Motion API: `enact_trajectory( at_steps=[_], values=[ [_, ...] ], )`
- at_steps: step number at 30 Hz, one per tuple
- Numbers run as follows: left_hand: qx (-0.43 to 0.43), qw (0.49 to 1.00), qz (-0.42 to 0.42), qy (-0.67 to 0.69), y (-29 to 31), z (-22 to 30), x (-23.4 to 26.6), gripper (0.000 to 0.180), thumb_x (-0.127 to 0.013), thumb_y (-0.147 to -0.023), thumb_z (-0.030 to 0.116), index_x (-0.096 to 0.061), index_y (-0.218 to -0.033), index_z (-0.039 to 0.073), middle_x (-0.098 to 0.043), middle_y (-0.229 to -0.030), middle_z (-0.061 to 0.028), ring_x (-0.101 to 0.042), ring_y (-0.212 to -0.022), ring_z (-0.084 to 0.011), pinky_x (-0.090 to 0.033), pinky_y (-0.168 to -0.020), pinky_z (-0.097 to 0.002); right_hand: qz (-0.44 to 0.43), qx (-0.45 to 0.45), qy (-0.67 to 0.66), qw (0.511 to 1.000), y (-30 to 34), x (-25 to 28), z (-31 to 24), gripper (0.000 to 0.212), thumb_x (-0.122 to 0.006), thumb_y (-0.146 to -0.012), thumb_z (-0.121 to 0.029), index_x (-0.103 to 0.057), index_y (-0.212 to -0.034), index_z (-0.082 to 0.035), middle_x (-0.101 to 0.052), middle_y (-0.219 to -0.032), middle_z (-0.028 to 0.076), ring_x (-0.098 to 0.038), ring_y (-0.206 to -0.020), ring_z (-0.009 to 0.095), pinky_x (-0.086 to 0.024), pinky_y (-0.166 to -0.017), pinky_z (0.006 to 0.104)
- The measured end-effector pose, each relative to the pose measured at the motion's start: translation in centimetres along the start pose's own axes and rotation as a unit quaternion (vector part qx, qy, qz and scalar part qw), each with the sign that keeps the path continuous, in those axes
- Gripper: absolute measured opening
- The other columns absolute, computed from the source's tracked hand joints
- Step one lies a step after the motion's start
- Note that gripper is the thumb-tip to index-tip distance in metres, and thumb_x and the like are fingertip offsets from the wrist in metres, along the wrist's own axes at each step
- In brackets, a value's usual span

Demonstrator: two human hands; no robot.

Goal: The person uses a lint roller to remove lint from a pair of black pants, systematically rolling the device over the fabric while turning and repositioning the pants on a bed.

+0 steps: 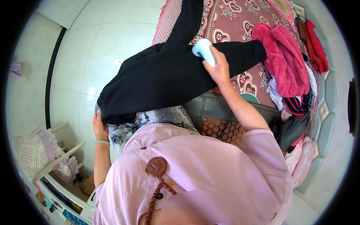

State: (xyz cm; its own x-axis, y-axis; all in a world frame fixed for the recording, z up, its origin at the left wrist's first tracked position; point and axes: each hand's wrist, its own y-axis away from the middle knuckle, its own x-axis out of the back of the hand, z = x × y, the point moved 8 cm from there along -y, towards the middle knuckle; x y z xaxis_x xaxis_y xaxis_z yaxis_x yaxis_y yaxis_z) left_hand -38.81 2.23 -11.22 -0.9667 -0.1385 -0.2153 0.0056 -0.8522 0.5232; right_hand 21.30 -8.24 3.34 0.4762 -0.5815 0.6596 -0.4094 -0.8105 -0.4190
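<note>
Black trousers (150, 86) lie across my lap, one leg stretching right onto the bed and the other running up along the bed's edge. My right hand (218, 67) is wrapped round the handle of a pale mint fabric shaver (204, 49). Its wide round head rests against the upper trouser leg; the face turned to the cloth is hidden. At the waist end on the left, my left hand (100, 125) grips the trousers, thumb on top and most fingers out of sight beneath the cloth. A striped lining peeks out beside it.
On the right, the bed's red patterned cover (228, 22) bears a pink fluffy garment (285, 60) and a heap of clothes (294, 107). A padded headboard (324, 112) lines the far right. At lower left stands a chair (56, 165) with a quilted, frilled cover, near a white drawer unit (63, 195).
</note>
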Motion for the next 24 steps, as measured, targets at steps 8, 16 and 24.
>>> enact_trajectory(
  at_steps=[8,16,24],
  values=[
    [0.002,1.0,0.003,-0.007,0.9,0.1,-0.4,0.038,-0.062,-0.106,0.028,-0.06,-0.133,0.001,-0.068,-0.129,-0.0119,-0.067,-0.115,-0.022,-0.053,-0.103,-0.0354,-0.051,-0.005,0.127,0.991,1.3,0.5,1.5,0.068,-0.08,-0.081,-0.01,-0.057,-0.145,-0.017,-0.059,-0.127,0.018,-0.064,-0.111,0.039,-0.053,-0.096,0.0427],
    [0.007,1.0,0.007,0.014,1.6,-0.2,-1.3,0.038,-0.061,-0.106,0.027,-0.06,-0.133,0.0,-0.068,-0.128,-0.0122,-0.067,-0.114,-0.0226,-0.053,-0.102,-0.0357,-0.069,-0.017,0.066,0.995,1.5,-1.3,-1.3,0.07,-0.08,-0.08,-0.01,-0.056,-0.146,-0.017,-0.059,-0.129,0.018,-0.064,-0.114,0.037,-0.053,-0.098,0.0402],
    [0.011,1.0,0.022,0.005,1.7,0.0,-0.9,0.035,-0.061,-0.106,0.025,-0.06,-0.131,0.0,-0.068,-0.127,-0.013,-0.068,-0.112,-0.0234,-0.056,-0.098,-0.0362,-0.094,0.03,0.099,0.99,2.2,-1.5,-1.5,0.071,-0.081,-0.08,-0.01,-0.056,-0.146,-0.02,-0.057,-0.132,0.017,-0.064,-0.112,0.038,-0.054,-0.096,0.0421]
  ],
)
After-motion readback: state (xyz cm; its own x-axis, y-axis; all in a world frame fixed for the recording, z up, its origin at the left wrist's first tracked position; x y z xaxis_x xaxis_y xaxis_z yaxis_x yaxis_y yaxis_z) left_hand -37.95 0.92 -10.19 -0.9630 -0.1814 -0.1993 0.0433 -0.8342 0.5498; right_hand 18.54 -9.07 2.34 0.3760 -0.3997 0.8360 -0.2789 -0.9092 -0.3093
